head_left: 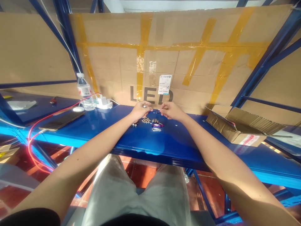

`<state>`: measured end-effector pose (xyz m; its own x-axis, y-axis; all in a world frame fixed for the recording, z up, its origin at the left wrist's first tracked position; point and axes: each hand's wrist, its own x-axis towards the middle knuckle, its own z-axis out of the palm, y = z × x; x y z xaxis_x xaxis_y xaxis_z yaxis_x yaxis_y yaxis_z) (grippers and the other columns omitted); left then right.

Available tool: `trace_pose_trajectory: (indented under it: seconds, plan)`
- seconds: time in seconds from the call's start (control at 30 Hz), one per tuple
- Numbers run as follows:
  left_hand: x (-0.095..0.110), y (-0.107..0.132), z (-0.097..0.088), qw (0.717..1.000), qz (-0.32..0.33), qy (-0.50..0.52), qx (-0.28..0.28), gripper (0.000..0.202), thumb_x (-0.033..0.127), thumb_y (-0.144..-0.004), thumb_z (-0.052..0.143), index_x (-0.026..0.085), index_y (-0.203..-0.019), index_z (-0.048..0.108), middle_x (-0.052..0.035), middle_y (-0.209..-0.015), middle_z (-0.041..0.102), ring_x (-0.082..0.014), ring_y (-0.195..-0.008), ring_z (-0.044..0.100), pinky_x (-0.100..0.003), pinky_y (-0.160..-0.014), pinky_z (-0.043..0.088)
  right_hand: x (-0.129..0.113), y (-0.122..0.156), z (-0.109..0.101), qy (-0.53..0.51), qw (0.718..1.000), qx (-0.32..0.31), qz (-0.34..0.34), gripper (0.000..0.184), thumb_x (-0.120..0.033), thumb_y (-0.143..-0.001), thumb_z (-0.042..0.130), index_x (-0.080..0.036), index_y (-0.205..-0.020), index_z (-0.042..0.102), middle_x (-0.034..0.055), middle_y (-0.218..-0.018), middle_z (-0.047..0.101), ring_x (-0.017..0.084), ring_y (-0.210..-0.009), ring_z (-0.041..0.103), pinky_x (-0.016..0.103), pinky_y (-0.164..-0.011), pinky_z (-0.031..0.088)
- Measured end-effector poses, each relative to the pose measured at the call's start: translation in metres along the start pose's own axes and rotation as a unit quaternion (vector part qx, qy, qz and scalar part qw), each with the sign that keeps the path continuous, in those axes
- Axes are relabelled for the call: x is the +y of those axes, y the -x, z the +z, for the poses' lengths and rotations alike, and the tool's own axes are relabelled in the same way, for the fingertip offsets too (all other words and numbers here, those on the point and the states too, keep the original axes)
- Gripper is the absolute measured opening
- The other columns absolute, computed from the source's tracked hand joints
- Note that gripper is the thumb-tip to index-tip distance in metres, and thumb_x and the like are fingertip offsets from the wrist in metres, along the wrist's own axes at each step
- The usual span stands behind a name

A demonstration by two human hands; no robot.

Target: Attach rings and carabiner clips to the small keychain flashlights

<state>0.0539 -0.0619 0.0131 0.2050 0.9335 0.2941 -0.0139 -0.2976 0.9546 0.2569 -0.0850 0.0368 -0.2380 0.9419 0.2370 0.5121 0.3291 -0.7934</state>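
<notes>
My left hand (140,110) is closed in a pinch on a small shiny metal piece above the blue shelf (98,131). My right hand (170,110) is also pinched, holding a thin metal ring close to the left hand's piece. Just below the hands lies a cluster of small silver metal beads (146,120) and a purple carabiner (157,125) with a silver carabiner (156,129) beside it. Both forearms reach forward over my lap.
A water bottle (84,92) and a white charger (102,102) with a red cable stand at the back left, a phone (61,121) lies on the left. An open cardboard box (244,127) sits at the right. A taped cardboard sheet marked LED (150,62) forms the back wall.
</notes>
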Motion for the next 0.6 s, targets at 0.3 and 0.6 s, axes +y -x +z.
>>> trace_pose_trajectory:
  seconds: [0.3, 0.6]
  plan:
    - [-0.011, -0.011, -0.001, 0.984, 0.038, -0.172, -0.035, 0.006, 0.01, -0.082, 0.075, 0.012, -0.082, 0.069, -0.0039, -0.073, 0.071, -0.0065, -0.04, 0.05, -0.022, -0.043, 0.039, 0.01, -0.006, 0.0, 0.068, 0.997, -0.029, -0.012, 0.012, -0.011, -0.086, 0.067, -0.018, -0.08, 0.059, 0.0011, -0.069, 0.067, 0.01, -0.052, 0.055, 0.024, -0.048, 0.042]
    - [-0.019, -0.039, 0.005, 0.962, 0.08, -0.261, -0.031, 0.011, 0.01, -0.07, 0.082, 0.015, -0.062, 0.075, -0.0056, -0.072, 0.073, -0.015, -0.068, 0.062, -0.025, -0.065, 0.046, 0.017, -0.009, -0.008, 0.107, 0.994, -0.022, 0.0, 0.011, -0.01, -0.084, 0.065, -0.018, -0.08, 0.059, 0.0015, -0.069, 0.067, 0.011, -0.052, 0.056, 0.025, -0.051, 0.045]
